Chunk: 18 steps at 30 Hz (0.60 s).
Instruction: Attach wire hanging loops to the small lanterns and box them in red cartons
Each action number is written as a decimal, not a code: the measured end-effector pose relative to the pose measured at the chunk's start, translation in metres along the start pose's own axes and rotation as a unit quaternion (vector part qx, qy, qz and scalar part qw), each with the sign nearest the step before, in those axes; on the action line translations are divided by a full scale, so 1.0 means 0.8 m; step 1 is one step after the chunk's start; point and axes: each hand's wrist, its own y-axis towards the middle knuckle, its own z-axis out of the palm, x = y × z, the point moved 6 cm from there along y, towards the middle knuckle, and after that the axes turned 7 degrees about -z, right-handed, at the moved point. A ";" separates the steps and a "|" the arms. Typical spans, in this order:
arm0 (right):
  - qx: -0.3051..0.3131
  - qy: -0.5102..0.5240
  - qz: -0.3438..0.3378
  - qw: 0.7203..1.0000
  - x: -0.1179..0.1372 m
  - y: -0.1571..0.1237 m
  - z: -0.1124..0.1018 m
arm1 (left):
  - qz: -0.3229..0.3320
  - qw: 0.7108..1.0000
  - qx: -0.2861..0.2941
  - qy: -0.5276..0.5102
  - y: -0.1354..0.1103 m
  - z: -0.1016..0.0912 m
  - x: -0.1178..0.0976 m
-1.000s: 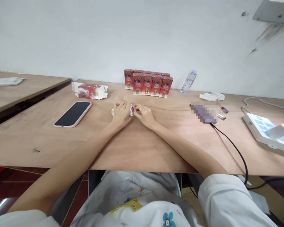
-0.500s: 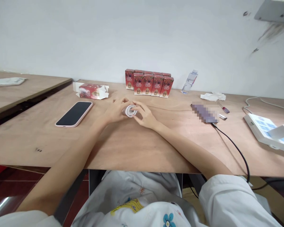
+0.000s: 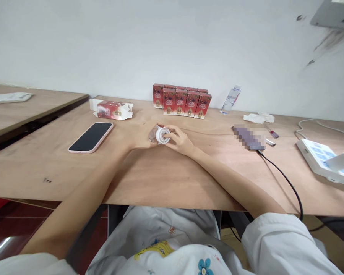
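Note:
Between my hands is a small clear, rounded item with a white round base (image 3: 162, 135), tilted so that the hollow end of the base faces me and to the right. My left hand (image 3: 141, 135) is wrapped round its clear part, with some fingers hidden behind it. My right hand (image 3: 179, 140) is closed at the base, one fingertip at the hollow and the thumb at the lower rim. Whether a tiny part is between the right fingers cannot be made out. Behind the hands stand several red printed boxes (image 3: 180, 102).
An opened red box (image 3: 111, 110) lies at the left, flaps out, above a phone (image 3: 91, 137). On the right are a clear bottle (image 3: 231, 100), a crumpled tissue (image 3: 258, 118), a blurred-out device (image 3: 248, 137) on a black cable, a screwdriver (image 3: 273, 133) and a white power strip (image 3: 321, 158).
The item has tipped and shifted slightly right, so more of its clear side shows. My left fingers have closed further round it. My right fingertips have stayed at the base.

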 end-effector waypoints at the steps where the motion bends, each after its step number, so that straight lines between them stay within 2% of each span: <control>1: -0.013 0.002 0.005 1.000 -0.002 -0.001 -0.001 | 0.016 1.000 0.009 0.006 0.000 0.008 -0.003; 3: -0.034 0.001 0.013 0.999 -0.004 -0.003 -0.003 | 0.028 0.999 0.012 0.026 -0.001 0.023 -0.007; 7: -0.035 -0.012 0.039 0.999 -0.005 -0.004 -0.003 | -0.030 0.998 0.002 0.046 0.001 0.038 -0.010; 11: -0.035 -0.028 0.057 0.997 -0.004 -0.003 -0.005 | -0.057 0.997 0.002 0.056 0.002 0.042 -0.011; 18: -0.027 -0.014 0.059 0.998 -0.002 -0.001 -0.004 | -0.037 0.998 0.011 0.048 0.005 0.044 -0.007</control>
